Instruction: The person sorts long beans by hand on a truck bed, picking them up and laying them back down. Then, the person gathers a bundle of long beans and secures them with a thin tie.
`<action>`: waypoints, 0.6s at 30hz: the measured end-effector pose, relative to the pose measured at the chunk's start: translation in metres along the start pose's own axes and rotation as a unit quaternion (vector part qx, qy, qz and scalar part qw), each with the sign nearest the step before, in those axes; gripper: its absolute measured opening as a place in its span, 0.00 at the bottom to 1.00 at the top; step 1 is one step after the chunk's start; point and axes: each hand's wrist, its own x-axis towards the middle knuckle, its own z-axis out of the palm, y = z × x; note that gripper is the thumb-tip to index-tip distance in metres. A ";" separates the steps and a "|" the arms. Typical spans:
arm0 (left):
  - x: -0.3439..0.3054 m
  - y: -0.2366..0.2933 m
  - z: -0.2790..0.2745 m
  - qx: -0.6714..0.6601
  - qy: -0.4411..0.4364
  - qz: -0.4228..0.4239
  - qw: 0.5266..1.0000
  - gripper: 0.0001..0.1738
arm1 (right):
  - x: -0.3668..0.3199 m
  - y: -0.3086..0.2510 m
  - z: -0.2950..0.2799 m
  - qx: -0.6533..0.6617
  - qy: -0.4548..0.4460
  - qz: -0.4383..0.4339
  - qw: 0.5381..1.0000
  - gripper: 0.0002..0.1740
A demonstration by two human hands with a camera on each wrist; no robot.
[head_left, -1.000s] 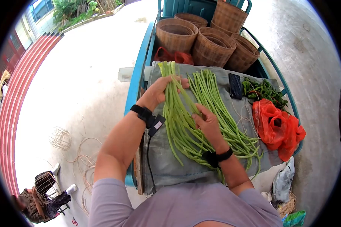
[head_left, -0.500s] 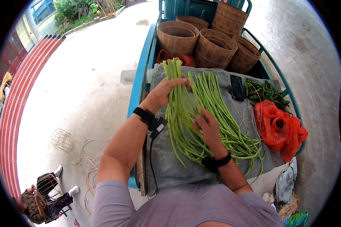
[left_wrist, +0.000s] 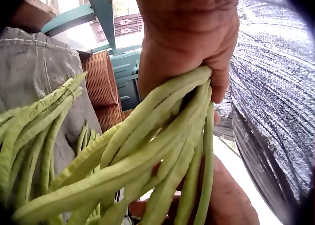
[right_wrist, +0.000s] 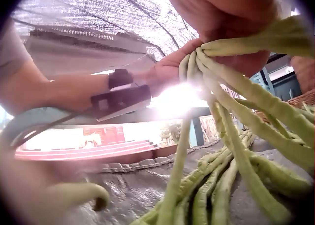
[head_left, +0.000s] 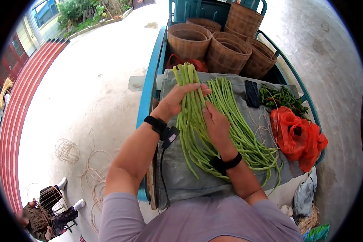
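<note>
My left hand [head_left: 179, 99] grips a bundle of long green beans [head_left: 188, 74] near its upper end, thumb across the front. The stalk ends stick up above the hand and the long tails trail down onto the grey cloth. Just below it, my right hand [head_left: 219, 125] has its thumb and fingers curled at the bundle's right edge, pinching beans. In the left wrist view the beans [left_wrist: 147, 156] fan out from under the left palm. Beside the bundle lies a second pile of long beans [head_left: 240, 117] on the cloth.
Grey cloth [head_left: 177, 187] covers the bed of a blue cart [head_left: 147, 97]. To the right lie a dark phone-like object [head_left: 252, 93], green peppers [head_left: 280, 97] and a red plastic bag [head_left: 296, 135]. Woven baskets [head_left: 188, 42] stand behind. A seated person [head_left: 38, 220] is at lower left.
My right hand has moved up and left, from lower down the beans to just under my left hand. The left hand keeps its grip on the bundle, nearly in place.
</note>
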 end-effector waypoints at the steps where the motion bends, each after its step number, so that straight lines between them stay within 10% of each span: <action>1: 0.001 -0.001 -0.002 0.009 0.001 -0.002 1.000 0.10 | -0.001 0.004 0.003 0.001 0.001 -0.007 1.000 0.18; 3: 0.003 -0.003 -0.004 0.010 0.010 0.013 1.000 0.09 | 0.013 0.023 0.009 0.002 0.015 -0.127 0.992 0.24; 10: 0.007 -0.007 0.002 -0.070 0.036 0.017 0.997 0.07 | 0.008 0.015 0.017 0.174 -0.130 0.035 0.975 0.56; 13: 0.006 -0.012 0.010 -0.133 0.045 0.034 0.989 0.07 | 0.006 0.022 0.033 0.187 -0.061 -0.040 0.980 0.45; 18: 0.008 -0.014 0.010 -0.140 0.063 0.047 0.987 0.09 | 0.014 0.014 0.016 0.204 -0.176 0.091 0.959 0.35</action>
